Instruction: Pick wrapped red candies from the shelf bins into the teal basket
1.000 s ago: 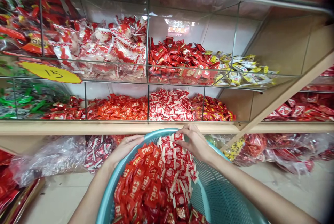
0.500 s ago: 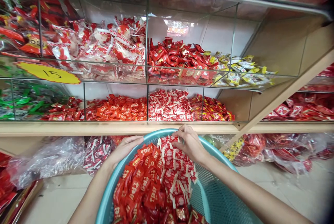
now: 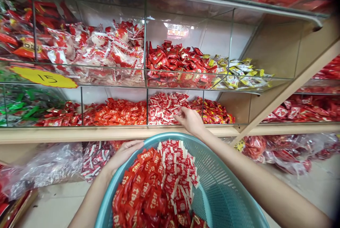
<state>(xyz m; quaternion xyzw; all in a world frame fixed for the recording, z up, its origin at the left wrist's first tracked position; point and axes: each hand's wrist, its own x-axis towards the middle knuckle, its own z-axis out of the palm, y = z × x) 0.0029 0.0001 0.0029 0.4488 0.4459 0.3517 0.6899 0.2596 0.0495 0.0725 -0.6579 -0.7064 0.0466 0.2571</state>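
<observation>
My left hand (image 3: pixel 127 151) grips the left side of a teal plastic basket (image 3: pixel 236 185) by its rim, fingers lying along the edge. Inside the basket, orange-red wrapped candies (image 3: pixel 140 185) fill the left part in overlapping rows. Red-and-white wrapped candies (image 3: pixel 175 166) stand in rows beside them, and darker red wrapped pieces (image 3: pixel 183 219) lie at the near end. Above the basket's far rim, my right hand (image 3: pixel 190 118) is at the low shelf's front, fingers bent and slightly apart. Just behind its fingertips is a heap of red-and-white candies (image 3: pixel 164 105); nothing shows in its fingers.
Glass dividers split the shelves. Orange-red candies (image 3: pixel 122 112) lie left of the heap, red-and-yellow ones (image 3: pixel 217 111) right of it. A wooden ledge (image 3: pixel 66 135) runs along the shelf front. A yellow price tag (image 3: pixel 44 77) reads 15. Bagged candy (image 3: pixel 61 160) lies below.
My right hand has left the candies in the basket and moved up and forward to the low shelf's heap. My left hand stays on the rim. The view has shifted slightly.
</observation>
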